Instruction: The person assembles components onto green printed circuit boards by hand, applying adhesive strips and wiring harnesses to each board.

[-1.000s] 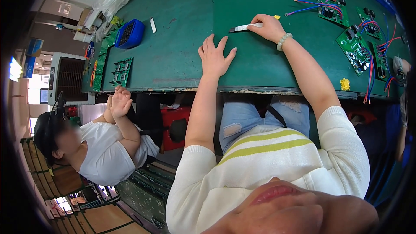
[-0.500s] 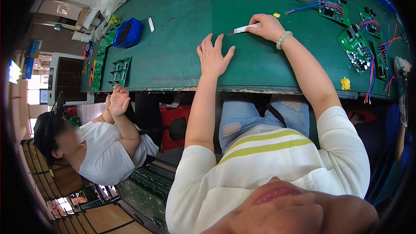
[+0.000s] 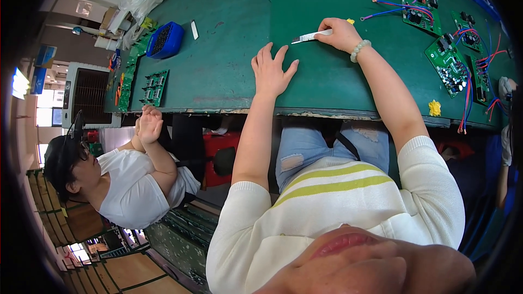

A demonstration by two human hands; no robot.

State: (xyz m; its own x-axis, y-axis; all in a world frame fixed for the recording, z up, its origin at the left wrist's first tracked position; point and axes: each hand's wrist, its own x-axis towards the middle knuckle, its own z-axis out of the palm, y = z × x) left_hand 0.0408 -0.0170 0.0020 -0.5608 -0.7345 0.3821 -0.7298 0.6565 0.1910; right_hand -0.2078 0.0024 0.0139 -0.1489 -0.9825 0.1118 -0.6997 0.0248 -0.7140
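Evidently pinched near one end, the slim white tool (image 3: 311, 36) sits between my right fingers (image 3: 328, 23), which are closed on it, probably to leave its dark tip free; blade or bristles, I cannot tell. That tip points toward my left fingers (image 3: 267, 57), spread wide with nothing held, seemingly laid on the green desk (image 3: 229, 71) for support. Two yellow scraps (image 3: 434, 108) lie near and right of my right fingers. Farther right I count at least five circuit boards (image 3: 447, 62), perhaps parked to give my fingers room. Beyond my left fingers: two pale strips (image 3: 194, 30), one blue bin (image 3: 174, 48).
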